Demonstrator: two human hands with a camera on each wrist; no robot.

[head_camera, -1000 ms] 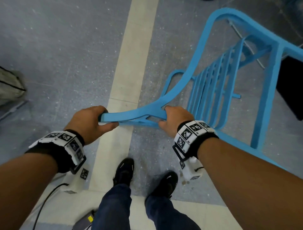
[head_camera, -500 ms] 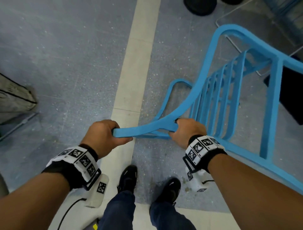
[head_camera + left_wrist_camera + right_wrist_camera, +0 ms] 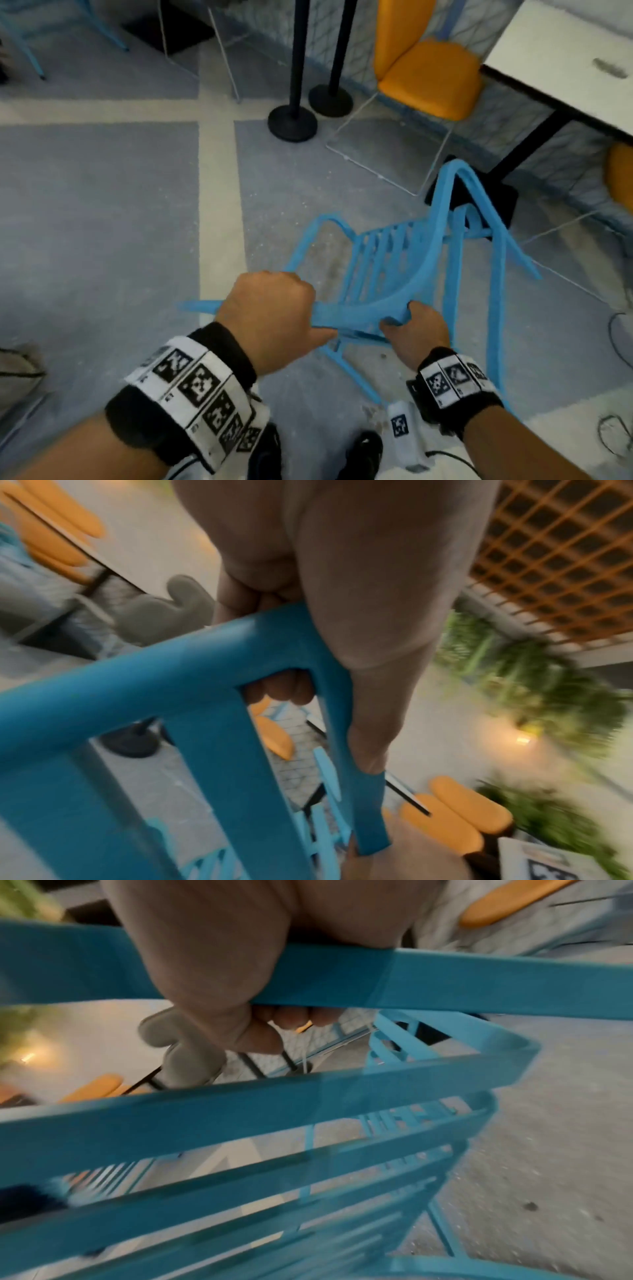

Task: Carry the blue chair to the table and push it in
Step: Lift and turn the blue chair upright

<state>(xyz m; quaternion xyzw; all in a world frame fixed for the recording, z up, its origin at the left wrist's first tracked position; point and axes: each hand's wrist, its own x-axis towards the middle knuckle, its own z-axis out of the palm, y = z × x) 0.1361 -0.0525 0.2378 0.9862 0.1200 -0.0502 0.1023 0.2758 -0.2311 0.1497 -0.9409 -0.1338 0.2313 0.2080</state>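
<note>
The blue chair is held tipped forward off the floor, at centre and low in the head view, carried by its curved top rail. The rail is wrapped by the left hand near its left end, fingers curled under; the right hand is clamped on the same rail at 3 o'clock of the left, fingers hooked round from below, as confirmed in both wrist views. The chair is judged rigid, slatted metal or hard plastic, light enough for two hands but awkward: bulk hangs ahead of the grip, so swing is likely. The smooth painted rail could slip; a grip kept wide apart on the rail is judged best, perhaps shifted to the back's side posts for the push-in. The white table is seen at 2 o'clock, well apart from the chair, with its black leg and dark base just beyond the chair's front legs. An orange chair is parked at 1 o'clock beside the table; a second orange seat shows at 3 o'clock. Two black stanchion posts with round bases stand at 12 o'clock. Loose cables lie on the floor at 4 o'clock, a judged trip risk. The table leg and orange chair are judged the main snags for the chair legs.
</note>
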